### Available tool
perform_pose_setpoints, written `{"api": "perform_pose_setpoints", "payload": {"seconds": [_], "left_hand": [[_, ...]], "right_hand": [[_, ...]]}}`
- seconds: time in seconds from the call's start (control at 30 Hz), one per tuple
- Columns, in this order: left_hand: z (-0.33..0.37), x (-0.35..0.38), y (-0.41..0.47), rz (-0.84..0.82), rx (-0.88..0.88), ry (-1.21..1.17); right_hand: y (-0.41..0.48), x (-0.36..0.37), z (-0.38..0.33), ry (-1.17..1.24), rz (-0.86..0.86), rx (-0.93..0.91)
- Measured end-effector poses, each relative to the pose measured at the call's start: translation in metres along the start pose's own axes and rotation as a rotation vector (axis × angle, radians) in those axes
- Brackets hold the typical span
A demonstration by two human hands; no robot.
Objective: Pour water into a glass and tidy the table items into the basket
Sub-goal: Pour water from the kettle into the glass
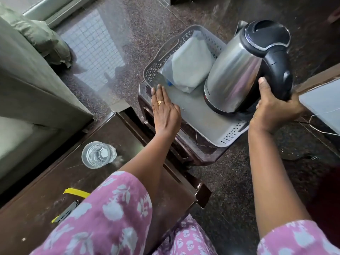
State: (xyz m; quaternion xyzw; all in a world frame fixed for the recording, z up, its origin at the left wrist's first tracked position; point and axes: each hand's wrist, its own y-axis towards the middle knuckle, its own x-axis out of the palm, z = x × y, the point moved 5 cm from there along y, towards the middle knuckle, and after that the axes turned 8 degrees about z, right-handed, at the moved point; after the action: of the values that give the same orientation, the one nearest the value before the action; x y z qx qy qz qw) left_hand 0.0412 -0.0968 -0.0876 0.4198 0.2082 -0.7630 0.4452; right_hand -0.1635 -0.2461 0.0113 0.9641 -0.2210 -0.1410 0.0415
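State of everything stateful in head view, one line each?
kettle: lid shut, tilted, base low in the basket.
glass: upright on the table, water inside.
basket: on a dark stand, holds a white packet.
left hand: fingers straight, at the basket rim.
right hand: grips the kettle handle.

Speckled dark stone floor [230,172], brown wooden table [36,190], grey-green sofa [27,89]
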Motion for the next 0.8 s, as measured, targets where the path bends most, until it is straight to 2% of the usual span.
{"api": "perform_pose_setpoints", "payload": {"seconds": [0.23,0.8], "left_hand": [[-0.001,0.000,-0.001,-0.011,0.002,-0.001],[0.001,0.000,-0.003,-0.011,0.002,-0.011]], "right_hand": [[-0.022,-0.008,0.003,-0.020,0.085,-0.053],[-0.039,-0.018,0.019,-0.012,0.120,-0.075]]}}
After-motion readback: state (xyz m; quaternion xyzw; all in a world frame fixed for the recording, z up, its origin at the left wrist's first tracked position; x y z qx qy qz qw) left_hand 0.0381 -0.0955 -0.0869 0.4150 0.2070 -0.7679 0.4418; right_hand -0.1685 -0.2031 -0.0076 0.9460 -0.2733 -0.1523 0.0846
